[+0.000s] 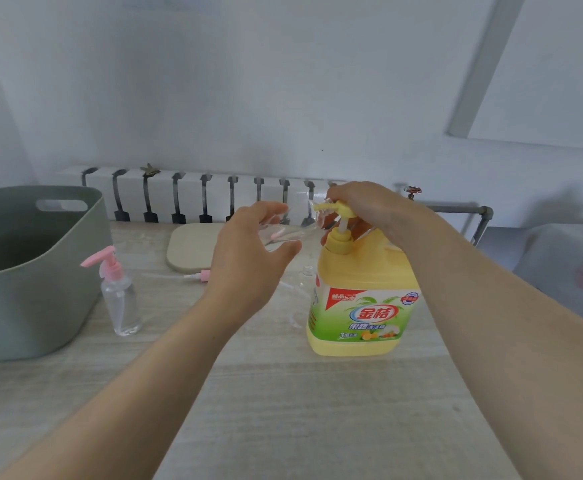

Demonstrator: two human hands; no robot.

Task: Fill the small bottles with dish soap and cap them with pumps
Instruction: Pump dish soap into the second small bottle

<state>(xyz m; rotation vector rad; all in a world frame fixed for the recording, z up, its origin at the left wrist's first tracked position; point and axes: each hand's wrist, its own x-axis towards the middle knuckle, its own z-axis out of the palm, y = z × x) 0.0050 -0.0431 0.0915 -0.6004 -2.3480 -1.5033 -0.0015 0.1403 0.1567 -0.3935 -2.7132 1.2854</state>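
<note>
Left hand (248, 258) grips a clear small bottle (283, 232), held on its side above the surface (283, 393), its mouth at the nozzle of the dish soap jug (363, 306). Right hand (369, 206) curls over the jug's pump head (335, 209). On the surface: capped bottle (120, 303), loose pink pump (200, 276), uncapped bottle (305, 282), grey-green tub (40, 306).

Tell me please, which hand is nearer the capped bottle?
Left. The left hand hovers right of the capped bottle; the right hand is farther right, on the jug pump.

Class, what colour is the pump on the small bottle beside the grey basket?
The pump is pink, seen best in the head view.
</note>
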